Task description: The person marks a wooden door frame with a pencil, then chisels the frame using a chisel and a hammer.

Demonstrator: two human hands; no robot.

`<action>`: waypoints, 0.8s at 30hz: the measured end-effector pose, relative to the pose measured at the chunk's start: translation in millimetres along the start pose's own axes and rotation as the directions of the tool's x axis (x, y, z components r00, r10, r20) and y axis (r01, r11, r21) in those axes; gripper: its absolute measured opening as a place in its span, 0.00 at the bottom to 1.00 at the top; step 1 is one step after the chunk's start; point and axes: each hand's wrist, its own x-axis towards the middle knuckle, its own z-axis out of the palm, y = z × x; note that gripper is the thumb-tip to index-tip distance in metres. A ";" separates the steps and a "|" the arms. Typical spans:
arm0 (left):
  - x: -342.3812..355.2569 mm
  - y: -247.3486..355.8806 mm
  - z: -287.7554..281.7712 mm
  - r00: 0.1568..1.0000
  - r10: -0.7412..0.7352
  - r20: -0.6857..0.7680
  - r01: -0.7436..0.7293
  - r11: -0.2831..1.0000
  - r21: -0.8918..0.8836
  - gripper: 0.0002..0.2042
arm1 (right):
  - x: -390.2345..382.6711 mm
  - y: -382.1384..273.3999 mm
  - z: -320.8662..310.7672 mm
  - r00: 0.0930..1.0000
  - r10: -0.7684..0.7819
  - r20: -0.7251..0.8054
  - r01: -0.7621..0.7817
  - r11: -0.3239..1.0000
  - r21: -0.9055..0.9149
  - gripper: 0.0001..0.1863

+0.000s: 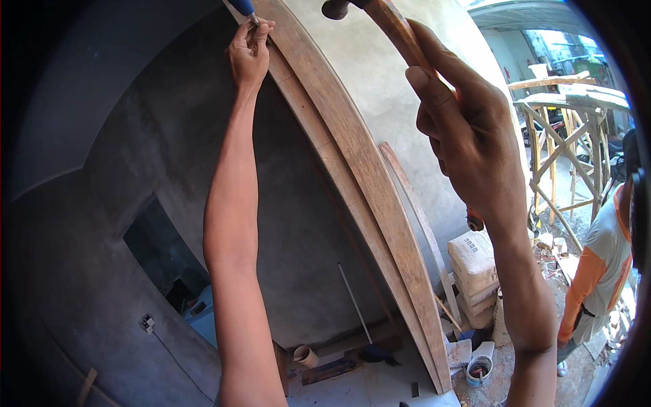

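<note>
In the upper right of the view, the right hand [468, 129] is clamped around the handle of a hammer [395, 32], whose dark metal head shows near the top edge. Further to the left, the left hand [249, 55] has its fingertips pinched together on the metal shank of a blue-handled tool [243, 7] — its upper part is cut by the picture edge. This tool is at the upper part of a long wooden frame [352, 156]; whether its tip touches the wood, I cannot tell. Behind the frame, on the right side, there are stacked bags [473, 261] and a bucket [479, 371]. Farther away stands a person with orange sleeves [605, 247] — and beyond, a wooden scaffold [593, 146].
</note>
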 end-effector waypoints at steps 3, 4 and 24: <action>2.7 -0.9 -4.0 0.999 0.033 0.011 -0.033 0.999 -0.011 0.09 | -4.6 -0.3 11.4 0.995 -0.025 -0.096 0.017 0.996 -0.088 0.24; 3.9 -1.8 -4.3 0.999 0.035 0.010 -0.035 0.999 -0.008 0.09 | -3.6 3.6 12.6 0.995 -0.027 -0.095 0.019 0.996 -0.085 0.24; -2.3 8.5 9.2 1.000 -0.008 -0.026 0.007 0.999 -0.035 0.10 | 129.9 -29.2 43.6 0.811 -0.582 -0.053 0.560 0.800 -0.215 0.18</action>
